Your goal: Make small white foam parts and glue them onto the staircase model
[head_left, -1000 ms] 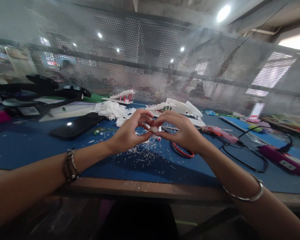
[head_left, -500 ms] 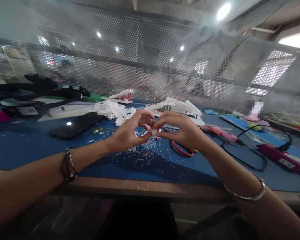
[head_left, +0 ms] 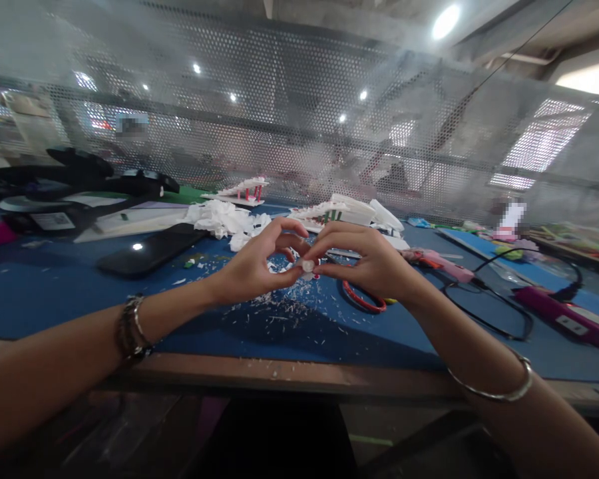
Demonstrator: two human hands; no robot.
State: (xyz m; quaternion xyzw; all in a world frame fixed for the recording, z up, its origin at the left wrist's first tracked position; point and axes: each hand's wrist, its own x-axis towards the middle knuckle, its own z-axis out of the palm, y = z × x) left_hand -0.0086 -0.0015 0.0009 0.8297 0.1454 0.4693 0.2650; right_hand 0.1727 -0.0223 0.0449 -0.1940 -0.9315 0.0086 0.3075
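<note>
Both hands meet over the middle of the blue table (head_left: 190, 319), pinching one small whitish round piece (head_left: 308, 266) between the fingertips. My left hand (head_left: 259, 263) has thumb and fingers closed on its left side. My right hand (head_left: 362, 256) grips the same piece from the right. What exactly the piece is I cannot make out. Below the hands lie thin white shavings (head_left: 279, 309) scattered on the table. Scissors with red handle loops (head_left: 364, 303) rest just under my right hand, partly hidden by it.
A black phone (head_left: 150, 253) and crumpled white paper (head_left: 219, 218) lie to the left. White model pieces with green posts (head_left: 349, 211) stand behind the hands. On the right are a pink glue gun (head_left: 444, 265), a black cable and a purple power strip (head_left: 569, 318). A perforated metal screen (head_left: 299, 100) rises behind.
The small piece has turned slightly between my fingertips. Both hands stay in nearly the same place.
</note>
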